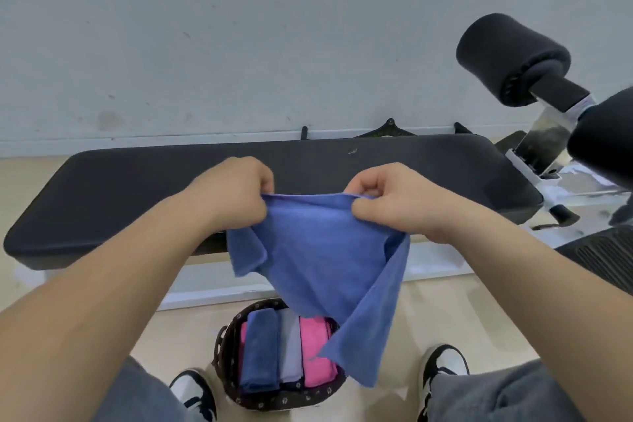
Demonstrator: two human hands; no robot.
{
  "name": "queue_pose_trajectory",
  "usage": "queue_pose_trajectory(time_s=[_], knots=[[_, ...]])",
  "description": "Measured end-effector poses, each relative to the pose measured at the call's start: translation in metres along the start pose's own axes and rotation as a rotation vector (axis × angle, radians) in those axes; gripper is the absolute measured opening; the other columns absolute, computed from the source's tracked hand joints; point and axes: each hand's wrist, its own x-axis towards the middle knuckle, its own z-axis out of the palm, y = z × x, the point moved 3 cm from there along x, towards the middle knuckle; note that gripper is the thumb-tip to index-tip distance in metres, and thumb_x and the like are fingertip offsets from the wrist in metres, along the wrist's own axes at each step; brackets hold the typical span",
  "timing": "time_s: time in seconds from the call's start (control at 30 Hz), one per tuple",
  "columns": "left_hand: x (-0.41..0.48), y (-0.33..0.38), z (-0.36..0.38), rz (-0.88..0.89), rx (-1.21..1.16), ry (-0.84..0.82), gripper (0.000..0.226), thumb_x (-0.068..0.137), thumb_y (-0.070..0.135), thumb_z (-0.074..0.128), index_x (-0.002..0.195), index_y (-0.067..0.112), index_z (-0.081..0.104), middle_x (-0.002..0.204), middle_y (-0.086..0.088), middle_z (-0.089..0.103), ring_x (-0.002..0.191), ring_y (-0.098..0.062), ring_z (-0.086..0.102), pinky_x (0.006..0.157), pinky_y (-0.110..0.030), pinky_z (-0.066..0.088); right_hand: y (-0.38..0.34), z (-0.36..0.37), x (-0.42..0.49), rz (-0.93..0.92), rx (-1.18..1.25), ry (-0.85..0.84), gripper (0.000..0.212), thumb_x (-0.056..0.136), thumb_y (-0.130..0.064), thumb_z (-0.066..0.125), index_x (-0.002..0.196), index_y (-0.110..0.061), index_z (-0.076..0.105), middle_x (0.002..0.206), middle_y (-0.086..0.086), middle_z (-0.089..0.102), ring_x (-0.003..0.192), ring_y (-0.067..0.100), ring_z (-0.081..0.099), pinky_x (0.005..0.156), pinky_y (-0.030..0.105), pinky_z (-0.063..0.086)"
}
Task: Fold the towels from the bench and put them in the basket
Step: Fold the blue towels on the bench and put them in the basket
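Black foam roller (510, 62) sits upper right on its metal bracket (548, 134), against a scuffed pale wall (205, 27). Down at the bottom edge, two black-and-white sneakers (197, 390) are planted on the beige floor (445, 312).

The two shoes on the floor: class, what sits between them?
In the head view, a dark woven basket of folded towels sits between the left shoe and the right shoe.

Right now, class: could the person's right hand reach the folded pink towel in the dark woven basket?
Probably not: right hand is pinching the blue towel, which hangs over the pink towel.
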Motion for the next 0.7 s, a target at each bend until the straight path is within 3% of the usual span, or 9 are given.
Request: queue_pose_trajectory(time_s=[0.1, 0.27, 0.43, 0.5, 0.6, 0.7], knots=[[-0.009, -0.011, -0.006, -0.074, 0.021, 0.112, 0.027, 0.07, 0.002, 0.045, 0.072, 0.023, 0.061, 0.081, 0.002, 0.065, 0.075, -0.024, 0.062, 0.059, -0.033, 0.049, 0.012, 0.001, 0.002, -0.008, -0.292, 0.033, 0.018, 0.08, -0.009, 0.057, 0.082, -0.018, 0.072, 0.08, 0.006, 0.071, 0.066, 0.013, 0.057, 0.06, 0.027, 0.047], [-0.021, -0.008, 0.0, -0.087, -0.078, 0.208, 0.03, 0.077, -0.001, 0.038, 0.081, 0.022, 0.058, 0.082, -0.002, 0.062, 0.072, -0.024, 0.057, 0.055, -0.032, 0.039, 0.044, -0.001, 0.012, 0.168, -0.676, 0.139, 0.018, 0.069, -0.001, 0.049, 0.069, -0.019, 0.052, 0.07, 0.0, 0.054, 0.061, 0.022, 0.048, 0.054, 0.027, 0.036], [-0.029, -0.012, -0.012, -0.076, -0.095, 0.201, 0.031, 0.078, 0.002, 0.037, 0.082, 0.024, 0.059, 0.085, 0.001, 0.064, 0.077, -0.024, 0.06, 0.064, -0.037, 0.049, 0.074, -0.022, 0.003, 0.343, -0.715, 0.364, 0.016, 0.073, 0.0, 0.05, 0.077, -0.015, 0.056, 0.076, 0.003, 0.058, 0.061, 0.023, 0.05, 0.056, 0.027, 0.037], [-0.035, -0.011, -0.008, -0.023, -0.116, 0.126, 0.032, 0.079, 0.001, 0.037, 0.081, 0.022, 0.06, 0.086, -0.001, 0.065, 0.078, -0.026, 0.061, 0.063, -0.035, 0.048, 0.085, -0.035, -0.002, 0.378, -0.555, 0.476, 0.019, 0.073, 0.004, 0.049, 0.076, -0.012, 0.059, 0.076, 0.007, 0.06, 0.059, 0.025, 0.05, 0.054, 0.026, 0.039], [-0.046, -0.011, 0.004, 0.01, -0.039, -0.014, 0.032, 0.075, -0.005, 0.04, 0.08, 0.02, 0.058, 0.084, -0.005, 0.063, 0.069, -0.025, 0.054, 0.055, -0.031, 0.039, 0.093, -0.051, -0.009, 0.367, 0.0, 0.658, 0.023, 0.078, 0.012, 0.054, 0.078, -0.007, 0.067, 0.083, 0.013, 0.066, 0.057, 0.027, 0.059, 0.045, 0.025, 0.051], [-0.043, -0.022, 0.01, -0.043, 0.028, -0.042, 0.03, 0.069, -0.007, 0.041, 0.077, 0.017, 0.056, 0.083, -0.009, 0.063, 0.067, -0.025, 0.051, 0.053, -0.03, 0.037, 0.088, -0.055, -0.013, 0.285, 0.611, 0.848, 0.023, 0.084, 0.015, 0.058, 0.082, -0.005, 0.071, 0.099, 0.012, 0.067, 0.08, 0.027, 0.065, 0.059, 0.034, 0.064]])
